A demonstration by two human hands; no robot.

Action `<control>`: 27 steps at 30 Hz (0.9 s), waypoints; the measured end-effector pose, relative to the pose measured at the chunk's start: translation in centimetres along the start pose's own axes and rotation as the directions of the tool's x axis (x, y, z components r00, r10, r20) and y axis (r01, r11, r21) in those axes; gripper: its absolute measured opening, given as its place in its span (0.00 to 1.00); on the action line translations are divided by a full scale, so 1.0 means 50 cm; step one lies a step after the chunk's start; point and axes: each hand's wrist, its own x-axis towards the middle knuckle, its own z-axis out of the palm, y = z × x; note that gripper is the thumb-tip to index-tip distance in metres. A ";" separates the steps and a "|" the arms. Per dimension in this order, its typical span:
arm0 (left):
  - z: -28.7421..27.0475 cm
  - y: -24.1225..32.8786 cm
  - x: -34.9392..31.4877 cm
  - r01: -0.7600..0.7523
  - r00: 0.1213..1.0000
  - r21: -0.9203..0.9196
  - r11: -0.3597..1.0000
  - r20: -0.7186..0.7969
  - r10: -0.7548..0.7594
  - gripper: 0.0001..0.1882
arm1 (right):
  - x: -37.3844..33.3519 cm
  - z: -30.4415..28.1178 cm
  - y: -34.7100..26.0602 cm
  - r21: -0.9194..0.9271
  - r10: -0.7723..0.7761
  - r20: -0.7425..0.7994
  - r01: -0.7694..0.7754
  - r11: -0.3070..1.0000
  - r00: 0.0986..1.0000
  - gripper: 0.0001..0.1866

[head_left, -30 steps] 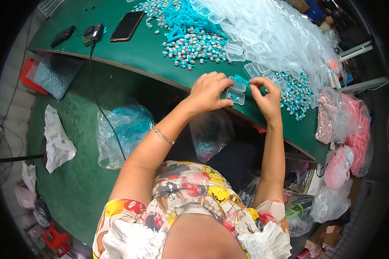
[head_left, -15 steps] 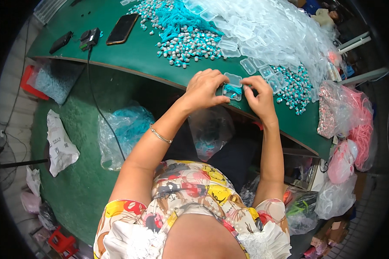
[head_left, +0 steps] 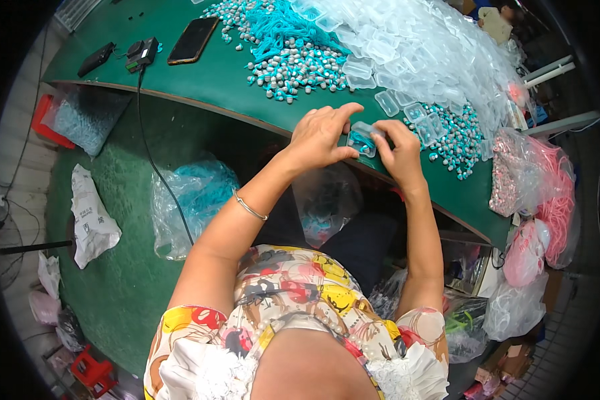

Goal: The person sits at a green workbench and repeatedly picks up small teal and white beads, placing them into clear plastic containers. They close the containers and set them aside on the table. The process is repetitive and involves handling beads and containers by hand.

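Observation:
A small clear plastic box [head_left: 363,141] with teal cord inside is at the table's near edge, its hinged lid tipped partway over it. My right hand [head_left: 401,145] grips the box's right side, thumb and fingers on the lid. To the left of the box, my left hand [head_left: 321,137] has its thumb and forefinger spread apart, with nothing visible between them. Just beyond lie a heap of small grey-and-teal plugs [head_left: 293,70] and a bundle of teal cords [head_left: 288,30]. More plugs [head_left: 461,143] are piled to the right.
A large heap of clear plastic boxes [head_left: 420,57] covers the far right of the green table [head_left: 233,90]. At the far left lie a phone [head_left: 193,40] and a small black device [head_left: 142,53] with a cable hanging down. Bags with pink cords [head_left: 557,200] hang at the right edge.
The box lid has swung from standing open to partly down over the box, pushed by my right hand. My left fingers have come off the box and spread.

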 end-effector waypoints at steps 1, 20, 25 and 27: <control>-0.001 -0.001 0.000 -0.019 1.000 0.028 0.999 0.006 0.018 0.33 | -0.008 -0.001 0.000 0.016 -0.022 0.022 0.021 1.000 1.000 0.11; 0.000 -0.028 -0.007 -0.228 0.973 -0.050 0.972 -0.039 0.227 0.10 | -0.032 0.027 -0.042 0.160 0.041 0.057 -0.050 0.986 0.998 0.08; 0.015 -0.002 -0.021 -0.142 0.980 -0.058 0.988 -0.150 0.132 0.10 | 0.014 -0.006 -0.018 0.315 0.063 0.203 -0.126 0.941 0.977 0.09; 0.027 0.031 -0.044 -0.178 0.975 -0.006 0.984 -0.140 0.176 0.10 | 0.033 -0.006 0.017 -0.113 -0.027 -0.007 0.026 0.993 1.000 0.13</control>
